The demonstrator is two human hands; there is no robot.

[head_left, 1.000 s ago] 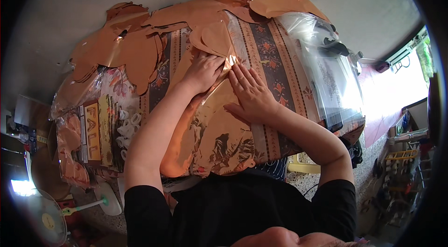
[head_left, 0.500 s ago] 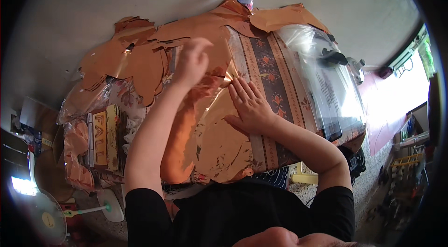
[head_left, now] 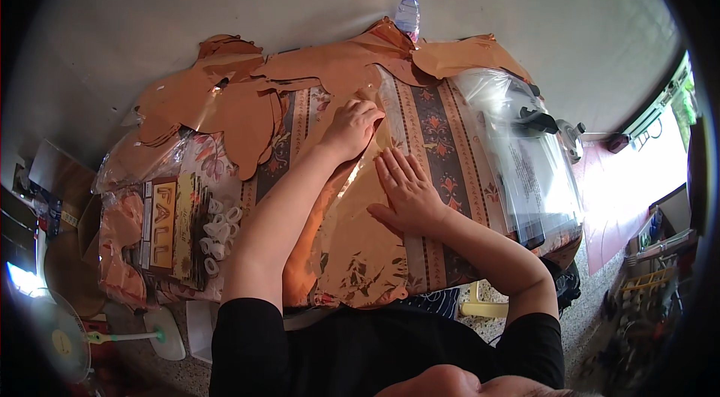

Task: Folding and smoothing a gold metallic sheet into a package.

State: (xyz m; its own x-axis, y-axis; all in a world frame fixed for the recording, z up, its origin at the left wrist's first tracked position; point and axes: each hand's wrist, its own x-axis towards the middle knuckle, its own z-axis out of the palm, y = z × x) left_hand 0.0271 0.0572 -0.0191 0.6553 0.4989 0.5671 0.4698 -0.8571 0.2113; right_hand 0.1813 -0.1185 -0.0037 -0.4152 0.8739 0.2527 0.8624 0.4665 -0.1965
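A shiny orange leaf-shaped foil sheet (head_left: 352, 247) lies under clear film on a table with a striped flowered cloth (head_left: 442, 142). My left hand (head_left: 349, 127) rests fingers-down on the far end of the sheet, near its tip. My right hand (head_left: 405, 191) lies flat with fingers spread on the sheet's right edge, pressing it to the cloth. Neither hand grips anything that I can make out.
More orange leaf cut-outs (head_left: 225, 104) are heaped at the table's far left and back. A water bottle (head_left: 407, 13) stands at the back edge. Clear plastic bags (head_left: 525, 164) lie at right, a pack with white rings (head_left: 214, 236) at left. A fan (head_left: 60, 333) stands low left.
The view has tipped so the table sits lower in the picture. My left hand, lifted half a second ago, has come back down on the sheet's far end. My right hand stayed flat.
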